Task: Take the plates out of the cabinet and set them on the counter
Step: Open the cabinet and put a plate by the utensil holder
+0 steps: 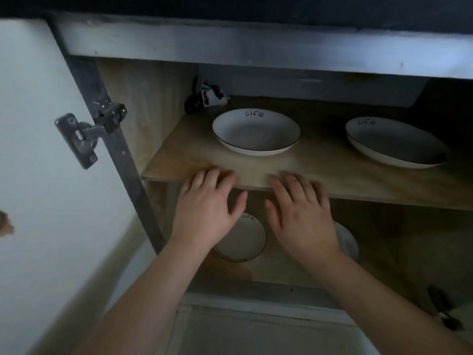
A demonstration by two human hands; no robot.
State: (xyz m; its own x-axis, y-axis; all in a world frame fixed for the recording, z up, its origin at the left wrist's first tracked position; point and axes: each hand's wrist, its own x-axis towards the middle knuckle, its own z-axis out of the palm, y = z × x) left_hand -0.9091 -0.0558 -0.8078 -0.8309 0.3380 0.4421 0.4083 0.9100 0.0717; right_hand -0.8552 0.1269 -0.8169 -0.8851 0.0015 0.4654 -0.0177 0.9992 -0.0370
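Inside, 4 white "Life" plates (256, 131)

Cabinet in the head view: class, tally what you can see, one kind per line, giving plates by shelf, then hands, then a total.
Plates on the upper shelf: 2, one at and one at
Plates on the lower shelf: 2, both partly hidden by hands, and
Hands: 2, left hand, right hand
Total: 6
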